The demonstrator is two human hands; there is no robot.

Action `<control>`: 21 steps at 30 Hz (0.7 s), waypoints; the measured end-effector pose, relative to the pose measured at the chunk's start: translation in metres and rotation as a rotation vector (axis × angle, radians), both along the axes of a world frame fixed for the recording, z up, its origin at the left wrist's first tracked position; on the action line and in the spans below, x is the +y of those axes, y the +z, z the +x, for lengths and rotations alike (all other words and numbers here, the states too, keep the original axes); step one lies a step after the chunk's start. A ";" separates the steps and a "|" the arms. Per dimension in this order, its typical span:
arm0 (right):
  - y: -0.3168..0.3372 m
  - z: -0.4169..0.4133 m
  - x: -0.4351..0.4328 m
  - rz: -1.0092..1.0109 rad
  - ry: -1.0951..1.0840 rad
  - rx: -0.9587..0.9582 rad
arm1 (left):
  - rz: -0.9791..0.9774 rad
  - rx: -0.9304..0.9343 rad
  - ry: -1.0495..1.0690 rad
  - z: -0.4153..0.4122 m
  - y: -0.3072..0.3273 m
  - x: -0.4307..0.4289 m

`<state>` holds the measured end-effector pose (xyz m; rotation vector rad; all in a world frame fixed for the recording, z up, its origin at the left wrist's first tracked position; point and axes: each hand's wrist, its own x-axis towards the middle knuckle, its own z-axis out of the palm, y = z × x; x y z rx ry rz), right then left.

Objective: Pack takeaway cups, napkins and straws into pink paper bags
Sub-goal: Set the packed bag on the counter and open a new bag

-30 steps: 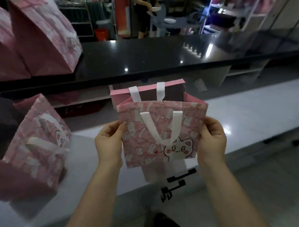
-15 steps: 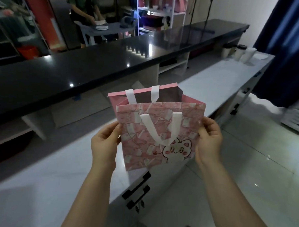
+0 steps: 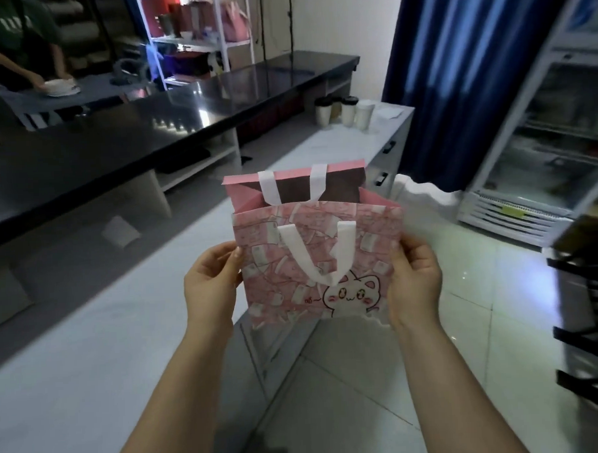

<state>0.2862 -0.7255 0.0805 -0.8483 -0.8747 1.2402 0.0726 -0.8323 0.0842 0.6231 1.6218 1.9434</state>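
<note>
Bag (image 3: 318,259) was held upright in the air between the hands, mouth open, nothing seen inside. Left hand (image 3: 212,281) was gripped on the bag's left edge, right hand (image 3: 413,279) on its right edge, thumbs on the front panel. Cups (image 3: 345,111) were stood well ahead of the hands, slightly right, at the far end of the worktop (image 3: 73,356). Step judged: opened bag to be brought to the cups, packing not yet begun. Bag is best set flat on the worktop just beside the cups before a hand is freed. Side folds should be pushed fully out so a cup can be lowered straight. Thin paper could be creased by hard pinching.
</note>
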 end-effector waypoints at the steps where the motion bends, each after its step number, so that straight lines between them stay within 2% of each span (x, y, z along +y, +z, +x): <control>1: -0.004 0.013 0.013 -0.006 -0.039 -0.011 | 0.000 -0.005 -0.023 0.013 -0.003 0.019; 6: -0.026 0.064 0.069 -0.068 -0.192 -0.041 | -0.032 0.026 -0.144 0.060 -0.015 0.095; 12: -0.050 0.087 0.129 -0.130 -0.283 -0.067 | -0.067 0.046 -0.247 0.074 -0.031 0.181; 21: -0.049 0.041 0.284 -0.105 -0.327 -0.077 | -0.006 -0.070 -0.174 0.037 -0.044 0.355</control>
